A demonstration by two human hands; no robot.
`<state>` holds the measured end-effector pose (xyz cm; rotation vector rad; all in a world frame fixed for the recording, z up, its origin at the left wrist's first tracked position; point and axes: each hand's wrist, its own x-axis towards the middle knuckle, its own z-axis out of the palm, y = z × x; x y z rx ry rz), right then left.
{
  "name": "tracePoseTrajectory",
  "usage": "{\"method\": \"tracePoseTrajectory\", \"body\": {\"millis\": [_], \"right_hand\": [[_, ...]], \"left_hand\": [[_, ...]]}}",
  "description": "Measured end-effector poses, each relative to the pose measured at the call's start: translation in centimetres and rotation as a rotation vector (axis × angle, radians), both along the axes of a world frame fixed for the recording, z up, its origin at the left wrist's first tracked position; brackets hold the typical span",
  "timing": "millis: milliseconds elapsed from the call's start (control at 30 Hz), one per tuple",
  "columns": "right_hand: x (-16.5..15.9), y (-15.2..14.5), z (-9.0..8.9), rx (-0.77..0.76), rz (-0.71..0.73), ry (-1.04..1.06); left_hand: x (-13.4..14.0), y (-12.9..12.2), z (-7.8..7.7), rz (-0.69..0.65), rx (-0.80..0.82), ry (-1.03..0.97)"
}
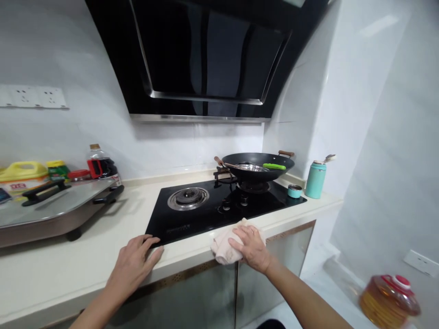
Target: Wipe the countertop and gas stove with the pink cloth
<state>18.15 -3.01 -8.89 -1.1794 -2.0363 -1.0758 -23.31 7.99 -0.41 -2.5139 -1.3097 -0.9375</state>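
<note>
Clock face centred on cooktop. Right hand, 6 o'clock: fingers closed over pale pink cloth, bunched on counter's front edge. Left hand, 8 o'clock: fingers loosely open, fingertips at cooktop's near-left corner. Wok, 1 o'clock: green utensil inside. Turquoise flask, 3 o'clock: small cup just beside. Lidded pan, 9 o'clock.

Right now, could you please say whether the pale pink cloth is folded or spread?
The cloth is bunched, not spread: rounded folds show beneath the right hand.
</note>
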Motion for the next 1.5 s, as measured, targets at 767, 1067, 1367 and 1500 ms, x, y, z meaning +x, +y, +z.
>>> {"method": "tracePoseTrajectory", "body": {"millis": [767,1067,1367,1500], "right_hand": [[22.3,-6.9,-2.5,-0.075,-0.552,0.420],[20.8,-6.9,0.4,-0.328,-0.804,0.319],[14.3,-4.2,2.4,-0.395,-0.473,0.173],[7.7,-3.2,3.4,-0.434,-0.383,0.157]], "left_hand": [[1.0,-0.5,0.6,0.080,0.021,0.025],[1.7,-1.1,0.6,0.091,0.042,0.064],[2.5,-2.3,0.6,0.110,0.078,0.043],[2.6,-2.4,0.4,0.112,0.079,0.011]]}}
